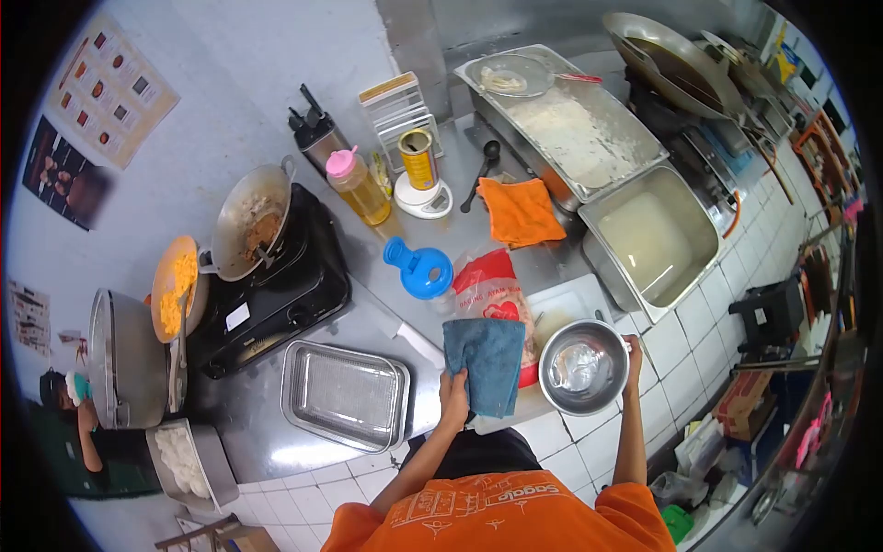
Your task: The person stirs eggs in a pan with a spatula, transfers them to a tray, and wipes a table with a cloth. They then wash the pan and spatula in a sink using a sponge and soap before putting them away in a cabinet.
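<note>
My left hand (453, 397) is closed on a folded blue-grey cloth (485, 363), held in front of my body at the counter's edge. To its right, my right hand (634, 357) grips the rim of a round metal bowl (584, 366), whose inside looks shiny. Behind the cloth lies a red and clear plastic bag (492, 290), partly covered by it. A white cutting board (572, 299) lies beneath the bag and bowl. Left of the cloth is a knife (418, 343), and beyond it stands a blue lidded jug (424, 271).
A wire-basket tray (345, 396) sits front left, near a black stove (276, 285) with a pan (253, 225). Deep metal trays (653, 244) and an orange cloth (521, 212) are at the back right. Another person's arm (89, 442) shows far left.
</note>
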Tool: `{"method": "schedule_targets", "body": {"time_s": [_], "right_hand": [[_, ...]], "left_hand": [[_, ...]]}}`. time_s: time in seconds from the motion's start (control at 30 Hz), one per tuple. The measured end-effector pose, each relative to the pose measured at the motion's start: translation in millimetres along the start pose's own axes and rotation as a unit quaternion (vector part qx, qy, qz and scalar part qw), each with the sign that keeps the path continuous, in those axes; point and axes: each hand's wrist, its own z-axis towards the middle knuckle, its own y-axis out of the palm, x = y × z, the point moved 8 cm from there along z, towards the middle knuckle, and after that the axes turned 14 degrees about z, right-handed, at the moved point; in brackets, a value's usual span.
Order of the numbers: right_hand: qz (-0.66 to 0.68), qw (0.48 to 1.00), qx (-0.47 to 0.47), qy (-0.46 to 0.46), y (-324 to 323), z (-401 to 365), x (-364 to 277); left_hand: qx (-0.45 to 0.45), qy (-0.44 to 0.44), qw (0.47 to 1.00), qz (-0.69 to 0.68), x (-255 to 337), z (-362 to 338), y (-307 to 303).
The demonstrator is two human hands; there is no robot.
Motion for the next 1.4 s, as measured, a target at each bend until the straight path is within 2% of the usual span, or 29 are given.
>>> {"method": "schedule_targets", "body": {"time_s": [0.1, 0.17, 0.23, 0.3, 0.33, 0.43, 0.47, 0.5, 0.53, 0.57, 0.6, 0.63, 0.67, 0.7, 0.77, 0.8, 0.87, 0.9, 1.0, 1.07, 1.1, 1.13, 1.17, 1.2, 1.23, 1.27, 1.3, 1.37, 1.4], "right_hand": [[0.065, 0.997, 0.041, 0.021, 16, 10, 8], [0.078, 0.989, 0.119, 0.027, 13, 16, 18], [0.111, 0.988, 0.102, 0.023, 15, 27, 45], [0.140, 0.977, 0.164, -0.008, 16, 26, 50], [0.156, 0.975, 0.156, -0.004, 22, 22, 51], [0.199, 0.972, 0.125, -0.029, 28, 12, 50], [0.232, 0.958, 0.167, 0.015, 24, 1, 50], [0.213, 0.953, 0.215, 0.008, 11, -4, 52], [0.067, 0.939, 0.325, -0.091, -14, -13, 54], [-0.030, 0.913, 0.384, -0.133, -9, -40, 14], [-0.146, 0.883, 0.424, -0.140, 3, -68, -32], [-0.298, 0.815, 0.484, -0.109, 2, -82, -51], [-0.272, 0.794, 0.513, -0.181, -1, -93, -66], [-0.311, 0.751, 0.567, -0.133, -11, -92, -64], [-0.303, 0.756, 0.573, -0.092, -11, -90, -67], [-0.306, 0.763, 0.556, -0.120, 8, -93, -79], [-0.258, 0.793, 0.486, -0.261, 78, -121, -113], [-0.242, 0.823, 0.434, -0.276, 128, -141, -126], [-0.076, 0.841, 0.159, -0.511, 287, -275, -168], [0.023, 0.848, -0.166, -0.502, 424, -399, -165], [0.064, 0.831, -0.349, -0.428, 490, -478, -154], [0.075, 0.822, -0.508, -0.245, 556, -554, -131], [0.063, 0.733, -0.667, -0.117, 584, -665, -117], [0.091, 0.558, -0.822, -0.063, 566, -788, -114], [0.003, 0.431, -0.901, -0.047, 543, -876, -102], [0.002, 0.419, -0.907, -0.046, 534, -923, -74], [-0.005, 0.357, -0.925, 0.127, 524, -973, -14], [-0.025, 0.204, -0.866, 0.456, 491, -1072, 70], [-0.068, 0.265, -0.856, 0.439, 483, -1127, 73]], "left_hand": [[0.044, 0.006, 0.998, 0.039, 12, 20, -8], [0.071, 0.016, 0.997, 0.015, 18, 36, -11], [0.085, 0.008, 0.996, 0.006, 28, 43, -15], [0.057, -0.041, 0.997, 0.026, 39, 42, -14], [0.080, 0.058, 0.995, 0.027, 68, 35, -18], [0.073, 0.085, 0.993, 0.034, 89, 15, -23], [0.089, 0.081, 0.992, 0.027, 91, 3, -30], [0.081, 0.080, 0.993, 0.035, 94, -11, -35], [0.077, 0.080, 0.993, 0.044, 97, -26, -43], [0.101, 0.080, 0.991, 0.037, 98, -43, -59], [0.090, 0.105, 0.990, 0.002, 100, -62, -71], [0.084, 0.129, 0.987, -0.032, 96, -81, -86], [0.068, 0.128, 0.985, -0.097, 82, -99, -100], [0.055, 0.131, 0.977, -0.161, 69, -116, -119], [0.064, 0.109, 0.973, -0.194, 46, -172, -171], [0.076, 0.134, 0.958, -0.241, 32, -204, -201], [0.152, 0.173, 0.928, -0.293, 1, -267, -266], [0.180, 0.180, 0.929, -0.267, -17, -301, -294], [0.303, 0.177, 0.906, -0.237, -86, -408, -376], [0.388, 0.173, 0.872, -0.244, -127, -472, -424], [0.417, 0.171, 0.857, -0.250, -145, -503, -446], [0.451, 0.174, 0.831, -0.275, -164, -534, -465], [0.481, 0.173, 0.806, -0.298, -179, -554, -479], [0.497, 0.172, 0.795, -0.303, -199, -580, -495], [0.528, 0.164, 0.765, -0.329, -223, -606, -511], [0.557, 0.157, 0.735, -0.352, -248, -634, -529], [0.567, 0.157, 0.728, -0.353, -272, -656, -547], [0.616, 0.047, 0.699, -0.361, -342, -709, -584], [0.626, 0.018, 0.707, -0.328, -374, -737, -605]]}}
